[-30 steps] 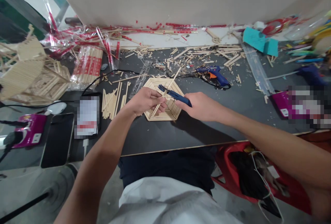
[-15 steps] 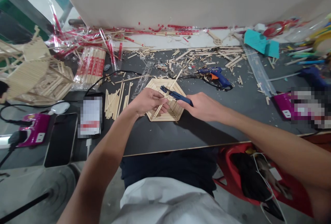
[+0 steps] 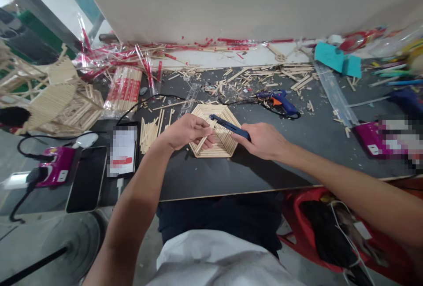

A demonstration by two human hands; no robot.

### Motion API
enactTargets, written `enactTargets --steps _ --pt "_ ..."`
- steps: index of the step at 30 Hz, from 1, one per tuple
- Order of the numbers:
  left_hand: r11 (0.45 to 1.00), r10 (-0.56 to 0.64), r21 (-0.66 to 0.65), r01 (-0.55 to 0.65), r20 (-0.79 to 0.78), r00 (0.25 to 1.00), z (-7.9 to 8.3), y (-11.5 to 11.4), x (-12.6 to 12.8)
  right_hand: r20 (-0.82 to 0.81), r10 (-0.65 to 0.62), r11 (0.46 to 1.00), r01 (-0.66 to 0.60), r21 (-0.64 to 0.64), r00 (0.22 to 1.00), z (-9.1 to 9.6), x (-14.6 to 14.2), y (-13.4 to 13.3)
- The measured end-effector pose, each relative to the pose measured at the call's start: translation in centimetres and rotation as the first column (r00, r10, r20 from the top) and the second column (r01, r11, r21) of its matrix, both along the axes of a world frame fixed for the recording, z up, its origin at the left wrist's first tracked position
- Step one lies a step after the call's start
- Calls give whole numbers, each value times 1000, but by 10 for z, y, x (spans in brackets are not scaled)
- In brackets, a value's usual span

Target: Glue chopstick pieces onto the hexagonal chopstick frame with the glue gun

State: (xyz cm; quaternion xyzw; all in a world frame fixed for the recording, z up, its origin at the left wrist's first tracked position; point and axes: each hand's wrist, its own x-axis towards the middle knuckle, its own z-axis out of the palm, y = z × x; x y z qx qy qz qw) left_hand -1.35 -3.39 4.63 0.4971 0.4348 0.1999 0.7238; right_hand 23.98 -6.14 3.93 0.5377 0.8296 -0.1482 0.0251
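1. Head view, the change. The far length of the thin wooden stick, which projected beyond the tool toward the back of the table half a second ago, is gone; only a shorter piece now shows, running from the tool's tip down past the fingers. Where the severed length lies cannot be told among the scraps.

2. Head view, left hand. The thumb and fingers are pinched on the stick, which slants over the left part of the hexagonal stick frame.

3. Head view, right hand. It is closed around the handles of the blue hand tool, apparently a cutter. The tool's head lies at the upper end of the stick; whether its jaws are fully together is too small to tell.

4. Head view, the work. The frame lies flat on the table beneath both hands, its concentric rows stepping inward. The glue gun rests beyond it to the right; short loose sticks lie to its left, beside the phone.

5. Head view, meaning. The missing length suggests that the cut has been made and that the piece in the left hand is now shortened; no joining of this piece to the frame is evident.
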Motion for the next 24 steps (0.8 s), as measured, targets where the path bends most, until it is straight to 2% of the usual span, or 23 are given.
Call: enactTargets --steps 5,7,9,11,14,17,20,24 --pt "991 -122 50 124 -39 992 1 7 -17 8 -61 997 61 57 998 -1 17 -3" --pt "989 -54 137 58 -33 998 -4 9 -17 44 -125 988 120 95 991 -1 26 -7" --pt "966 78 246 -76 1 997 -11 11 -14 112 -201 969 181 170 973 -4 37 -14" --pt "906 209 370 -208 38 977 -19 13 -8 192 -269 939 213 271 944 -11 48 -23" --pt "765 345 545 -344 106 933 -31 18 -1 262 -289 901 169 400 921 -24 62 -35" --pt "652 420 610 -451 204 884 -39 23 2 232 -263 863 122 490 936 -34 73 -46" --pt "604 452 612 -510 265 852 -45 26 3 201 -230 843 92 530 952 -34 77 -50" --pt "607 462 619 -499 236 855 -49 25 9 82 -140 824 70 562 987 -19 68 -34"
